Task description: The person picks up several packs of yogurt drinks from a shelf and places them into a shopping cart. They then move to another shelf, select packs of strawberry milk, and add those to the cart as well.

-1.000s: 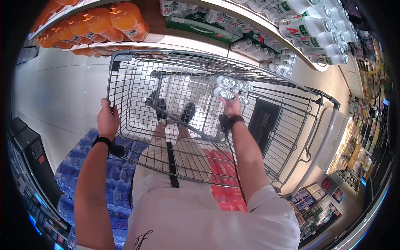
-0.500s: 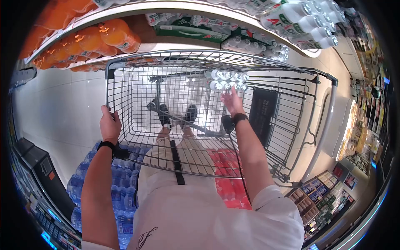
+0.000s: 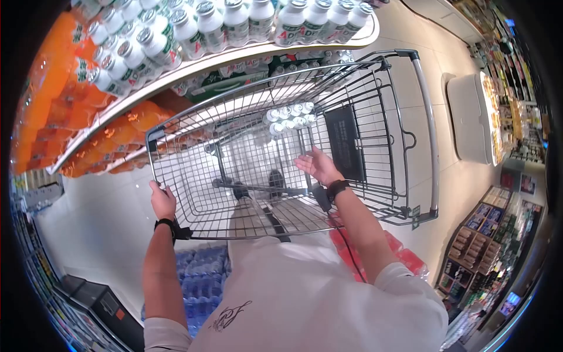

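Observation:
A metal shopping cart [image 3: 258,226] stands sideways before me, its handle bar at the right. Inside the basket, near the far side, lies a pack of small white bottles [image 3: 290,117]. My left hand [image 3: 162,200] is at the cart's left end, fingers bent around the wire rim. My right hand [image 3: 319,166] hangs over the basket just below the bottle pack, palm up and fingers apart, with nothing in it and not touching the pack. Black bands circle both wrists.
Beyond the cart runs a shelf [image 3: 193,63] with white bottles on top and orange bottles [image 3: 44,88] at the left. Blue bottle packs [image 3: 202,281] and red packs [image 3: 404,258] stand close beside me. A white display stand [image 3: 466,117] is at the right.
The view has turned, showing more of the upper shelf. My right hand has drawn back from the bottle pack towards me. My left hand stays at the cart's left end.

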`<state>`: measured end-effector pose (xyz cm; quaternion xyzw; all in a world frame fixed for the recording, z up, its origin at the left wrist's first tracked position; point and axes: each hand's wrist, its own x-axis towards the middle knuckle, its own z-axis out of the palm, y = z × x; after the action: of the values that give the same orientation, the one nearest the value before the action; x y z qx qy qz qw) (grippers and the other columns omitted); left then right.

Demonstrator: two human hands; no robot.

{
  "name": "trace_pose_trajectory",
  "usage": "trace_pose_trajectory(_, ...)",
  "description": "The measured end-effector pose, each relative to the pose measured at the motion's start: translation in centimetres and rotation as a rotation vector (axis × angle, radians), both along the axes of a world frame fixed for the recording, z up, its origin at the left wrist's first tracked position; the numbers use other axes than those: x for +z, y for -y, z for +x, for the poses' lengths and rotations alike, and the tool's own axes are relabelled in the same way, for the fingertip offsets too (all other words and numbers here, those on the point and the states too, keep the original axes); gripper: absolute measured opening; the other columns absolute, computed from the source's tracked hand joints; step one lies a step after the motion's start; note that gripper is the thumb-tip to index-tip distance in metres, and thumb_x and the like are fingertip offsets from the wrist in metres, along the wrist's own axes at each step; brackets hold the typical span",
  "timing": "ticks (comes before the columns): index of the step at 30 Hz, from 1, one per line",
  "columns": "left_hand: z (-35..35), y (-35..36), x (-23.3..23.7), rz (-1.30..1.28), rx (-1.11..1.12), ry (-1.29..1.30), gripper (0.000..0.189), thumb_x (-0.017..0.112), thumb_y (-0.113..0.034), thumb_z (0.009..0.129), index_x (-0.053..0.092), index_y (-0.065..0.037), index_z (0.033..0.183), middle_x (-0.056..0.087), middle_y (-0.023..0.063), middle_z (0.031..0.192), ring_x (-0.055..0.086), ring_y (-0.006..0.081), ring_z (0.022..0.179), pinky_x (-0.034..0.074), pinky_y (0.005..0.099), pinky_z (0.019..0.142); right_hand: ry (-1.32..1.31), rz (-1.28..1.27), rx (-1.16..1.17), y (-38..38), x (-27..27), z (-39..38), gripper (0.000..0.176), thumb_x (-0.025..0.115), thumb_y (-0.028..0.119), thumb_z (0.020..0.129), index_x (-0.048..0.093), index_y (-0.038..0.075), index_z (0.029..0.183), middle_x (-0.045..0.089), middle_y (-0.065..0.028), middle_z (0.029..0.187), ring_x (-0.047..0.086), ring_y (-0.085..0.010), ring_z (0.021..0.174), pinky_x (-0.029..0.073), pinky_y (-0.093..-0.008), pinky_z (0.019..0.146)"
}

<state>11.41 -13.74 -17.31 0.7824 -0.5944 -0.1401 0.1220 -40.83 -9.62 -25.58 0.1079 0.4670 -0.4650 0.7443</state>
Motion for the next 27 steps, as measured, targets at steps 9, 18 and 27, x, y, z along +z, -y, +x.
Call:
trace_pose_trajectory(9,-0.4,1.2,-0.2,-0.029,-0.015,0.001,0.031,0.064,-0.008,0.089,0.041,-0.003,0.109,0.065,0.0266,0.085,0.064,0.048,0.082,0.049,0.0525,0.072,0.177,0.042,-0.204,5.7,-6.2,3.6,0.063,0.039,0.024,0.106,0.007,-0.006,0.151,0.028,-0.0334,0.148,0.049,-0.0496,0.125,0.047,-0.0562,0.104)
trace_pose_trajectory(18,0.3,1.9,-1.0,-0.016,-0.036,0.002,0.03,0.063,-0.005,0.089,0.041,-0.001,0.109,0.064,0.0262,0.084,0.063,0.0469,0.078,0.048,0.0532,0.071,0.064,0.084,-0.253,9.6,-8.0,2.6,0.057,0.043,0.021,0.106,0.016,-0.004,0.15,0.029,-0.0343,0.145,0.047,-0.0492,0.126,0.05,-0.0496,0.104)
trace_pose_trajectory(27,-1.0,2.4,0.6,-0.003,-0.029,-0.021,0.029,0.063,-0.003,0.09,0.041,0.0,0.108,0.063,0.0206,0.072,0.064,0.0414,0.071,0.048,0.0489,0.065,-0.241,0.11,-0.241,14.9,-10.1,0.8,0.039,0.041,0.006,0.102,0.037,-0.005,0.139,0.046,-0.0312,0.132,0.056,-0.0448,0.116,0.061,-0.0551,0.086)
